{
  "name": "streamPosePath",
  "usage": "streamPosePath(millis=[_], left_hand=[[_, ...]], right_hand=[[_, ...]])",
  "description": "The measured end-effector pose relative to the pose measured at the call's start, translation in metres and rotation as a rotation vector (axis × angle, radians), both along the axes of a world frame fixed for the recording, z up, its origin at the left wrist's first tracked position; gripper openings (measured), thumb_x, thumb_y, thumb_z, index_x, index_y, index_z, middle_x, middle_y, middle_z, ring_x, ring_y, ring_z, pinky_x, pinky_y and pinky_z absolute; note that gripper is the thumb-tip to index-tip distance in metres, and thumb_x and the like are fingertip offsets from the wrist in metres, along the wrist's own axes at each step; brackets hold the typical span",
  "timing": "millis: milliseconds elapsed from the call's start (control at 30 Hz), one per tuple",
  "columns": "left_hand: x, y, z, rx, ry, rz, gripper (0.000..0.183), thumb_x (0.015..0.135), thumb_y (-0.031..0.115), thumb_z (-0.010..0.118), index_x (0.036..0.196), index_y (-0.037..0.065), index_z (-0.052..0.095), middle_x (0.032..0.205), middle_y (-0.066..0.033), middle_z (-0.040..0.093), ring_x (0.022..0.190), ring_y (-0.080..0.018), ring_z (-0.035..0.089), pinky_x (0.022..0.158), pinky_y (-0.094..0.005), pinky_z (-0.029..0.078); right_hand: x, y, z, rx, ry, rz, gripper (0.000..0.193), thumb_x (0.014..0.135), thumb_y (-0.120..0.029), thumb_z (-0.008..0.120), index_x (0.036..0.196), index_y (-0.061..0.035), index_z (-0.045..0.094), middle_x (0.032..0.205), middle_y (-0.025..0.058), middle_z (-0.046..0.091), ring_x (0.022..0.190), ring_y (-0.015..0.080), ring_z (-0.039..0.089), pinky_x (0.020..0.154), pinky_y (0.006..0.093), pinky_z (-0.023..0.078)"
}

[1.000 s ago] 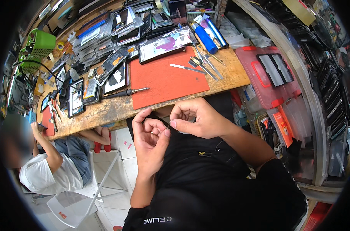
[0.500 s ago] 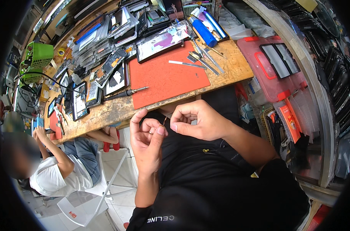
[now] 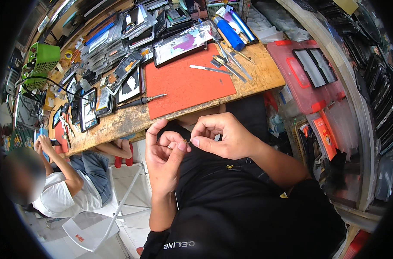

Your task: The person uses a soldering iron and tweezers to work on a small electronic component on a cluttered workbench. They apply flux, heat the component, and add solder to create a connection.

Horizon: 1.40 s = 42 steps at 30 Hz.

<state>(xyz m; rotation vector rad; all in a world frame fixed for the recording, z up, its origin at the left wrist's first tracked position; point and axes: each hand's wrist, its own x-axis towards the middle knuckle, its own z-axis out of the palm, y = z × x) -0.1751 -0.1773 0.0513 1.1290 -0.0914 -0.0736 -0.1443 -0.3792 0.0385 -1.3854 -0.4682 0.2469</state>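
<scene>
A tiny, thin brownish piece [image 3: 187, 141] spans the small gap between my fingertips; its exact kind is too small to make out. My left hand [image 3: 165, 160] pinches one end between thumb and fingers, index finger raised. From the other side, my right hand [image 3: 225, 137] pinches it with thumb and index finger, the other fingers curled in. Both hands are in front of the bench edge, above my lap. Beyond them lies a red work mat [image 3: 183, 82], with a soldering iron [image 3: 142, 101] resting its tip over the mat's left edge.
Tweezers and thin tools [image 3: 231, 64] lie on the wooden bench [image 3: 265, 64]. Phones and parts [image 3: 123, 71] crowd its left half. A blue cylinder [image 3: 229, 35] stands at the back. A red-clipped plastic case [image 3: 295, 77] is at right. Another person [image 3: 71, 190] sits at left.
My fingertips have come slightly closer together, and the small piece now lies flatter between them. The view has shifted slightly.
</scene>
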Motion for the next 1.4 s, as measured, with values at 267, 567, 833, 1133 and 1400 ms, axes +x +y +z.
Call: streamPosePath(millis=[267,567,833,1133,1400], left_hand=[[0.000,0.000,0.003,0.038,-0.044,0.120,0.059,0.101,-0.004,0.072,0.151,0.001,0.042,0.104,-0.0082,0.068,0.090,-0.0128,0.067,0.085,-0.0276,0.058],[-0.004,-0.008,-0.006,0.093,-0.069,0.079,0.058,0.101,-0.006,0.069,0.151,0.002,0.041,0.099,-0.0049,0.066,0.087,-0.0094,0.064,0.081,-0.0256,0.055],[-0.005,-0.009,-0.006,0.081,-0.083,0.182,0.058,0.101,-0.005,0.071,0.150,0.001,0.042,0.094,-0.0034,0.064,0.083,-0.0093,0.062,0.077,-0.0247,0.054],[0.000,0.000,0.002,0.114,-0.058,0.130,0.058,0.100,-0.005,0.071,0.149,0.002,0.043,0.095,-0.0040,0.065,0.083,-0.0088,0.061,0.074,-0.0238,0.052],[0.003,0.008,0.001,0.118,-0.086,0.132,0.058,0.100,-0.006,0.070,0.150,0.002,0.043,0.097,-0.0043,0.065,0.085,-0.0087,0.061,0.078,-0.0244,0.052]], right_hand=[[0.001,0.003,0.000,0.136,0.151,0.001,0.007,0.102,-0.007,0.073,0.101,-0.0002,0.072,0.090,0.0000,0.072,0.080,0.0023,0.063,0.070,0.0216,0.050],[-0.001,0.001,-0.002,0.137,0.196,0.010,0.012,0.104,-0.012,0.073,0.102,-0.0005,0.070,0.089,0.0025,0.072,0.077,0.0050,0.063,0.069,0.0229,0.052],[0.000,-0.004,-0.002,0.158,0.245,-0.108,0.016,0.106,-0.017,0.068,0.103,-0.0014,0.071,0.089,0.0041,0.072,0.075,0.0072,0.064,0.068,0.0238,0.052],[-0.002,0.002,-0.005,0.125,0.180,0.031,0.010,0.103,-0.009,0.074,0.102,0.0003,0.072,0.090,-0.0016,0.071,0.081,0.0021,0.062,0.071,0.0208,0.049],[-0.008,0.011,-0.005,0.146,0.215,0.040,0.010,0.104,-0.010,0.073,0.104,0.0002,0.071,0.091,-0.0009,0.071,0.081,0.0027,0.063,0.072,0.0215,0.051]])
